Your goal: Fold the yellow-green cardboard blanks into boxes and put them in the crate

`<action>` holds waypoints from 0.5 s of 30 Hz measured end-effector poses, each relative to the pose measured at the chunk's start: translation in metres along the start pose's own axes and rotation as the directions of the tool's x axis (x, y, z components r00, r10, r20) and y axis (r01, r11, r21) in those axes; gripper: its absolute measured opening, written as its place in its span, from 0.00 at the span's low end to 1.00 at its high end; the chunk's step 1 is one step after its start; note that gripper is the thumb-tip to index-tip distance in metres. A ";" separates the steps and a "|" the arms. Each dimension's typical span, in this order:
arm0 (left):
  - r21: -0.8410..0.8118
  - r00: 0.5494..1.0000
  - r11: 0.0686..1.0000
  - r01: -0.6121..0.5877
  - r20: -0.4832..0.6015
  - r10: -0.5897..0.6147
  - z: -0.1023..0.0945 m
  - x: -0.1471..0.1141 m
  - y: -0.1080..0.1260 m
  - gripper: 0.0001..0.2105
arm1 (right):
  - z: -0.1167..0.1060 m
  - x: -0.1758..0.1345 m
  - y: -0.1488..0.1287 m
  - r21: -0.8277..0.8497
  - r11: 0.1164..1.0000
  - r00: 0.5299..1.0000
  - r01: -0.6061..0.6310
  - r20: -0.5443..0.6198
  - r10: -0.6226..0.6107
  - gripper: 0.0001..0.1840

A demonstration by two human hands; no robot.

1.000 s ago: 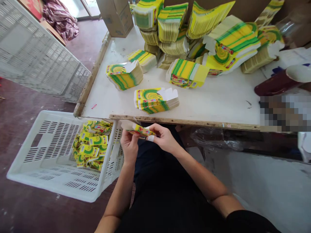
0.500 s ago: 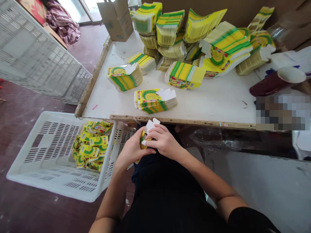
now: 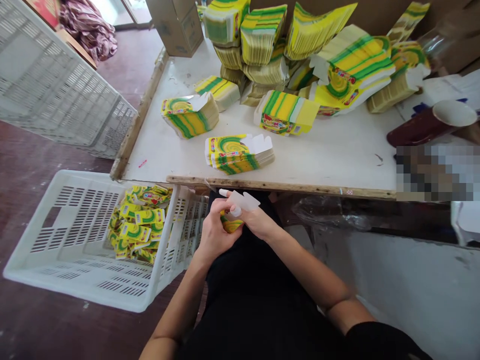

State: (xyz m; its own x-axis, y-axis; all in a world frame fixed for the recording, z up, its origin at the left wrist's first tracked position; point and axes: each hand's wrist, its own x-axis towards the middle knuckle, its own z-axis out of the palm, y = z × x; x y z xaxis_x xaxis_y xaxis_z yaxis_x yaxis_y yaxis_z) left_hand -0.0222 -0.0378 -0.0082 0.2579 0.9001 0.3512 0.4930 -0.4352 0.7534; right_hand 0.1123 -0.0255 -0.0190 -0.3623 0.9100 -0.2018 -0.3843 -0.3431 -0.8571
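L hand (image 3: 218, 227) is clamped, fingers curled, on yellow-green folding carton (image 3: 231, 225); R hand (image 3: 254, 218) touches its white flap (image 3: 245, 201), grip closure unclear. Carton lies btwn hands.

Dressed in a plain black top (image 3: 270, 310), bottom centre, with a short sleeve (image 3: 378, 337) ending above the elbow (image 3: 337, 305) at lower right. Clad in dark trousers (image 3: 234, 257), mid-frame. Capped in white covers (image 3: 236, 211) on two digits of the right hand (image 3: 257, 221), near the centre.
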 end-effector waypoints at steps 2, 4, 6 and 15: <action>-0.001 0.995 0.996 0.094 0.043 -0.094 0.000 0.000 -0.004 0.18 | 0.000 0.000 0.003 -0.087 0.994 0.998 0.066 -0.013 -0.067 0.44; -0.009 0.982 0.986 0.167 0.087 -0.166 0.001 -0.001 -0.010 0.17 | 0.001 -0.003 0.004 -0.268 0.948 0.984 0.174 0.026 -0.174 0.43; -0.007 0.983 0.985 0.174 0.061 -0.173 0.004 -0.002 -0.017 0.16 | 0.001 -0.006 0.006 -0.455 0.844 0.959 0.283 0.102 -0.266 0.35; 0.203 0.972 0.951 0.233 -0.045 -0.229 -0.003 -0.003 -0.018 0.25 | -0.015 -0.007 0.002 -0.677 0.608 0.892 0.415 0.171 -0.419 0.26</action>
State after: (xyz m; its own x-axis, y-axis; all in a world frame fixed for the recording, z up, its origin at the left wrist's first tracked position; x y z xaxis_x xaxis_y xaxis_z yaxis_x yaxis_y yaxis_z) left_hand -0.0348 -0.0327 -0.0212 0.1005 0.9759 0.1937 0.6979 -0.2080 0.6854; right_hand 0.1269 -0.0286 -0.0263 -0.3071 0.9155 0.2599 0.1909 0.3268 -0.9256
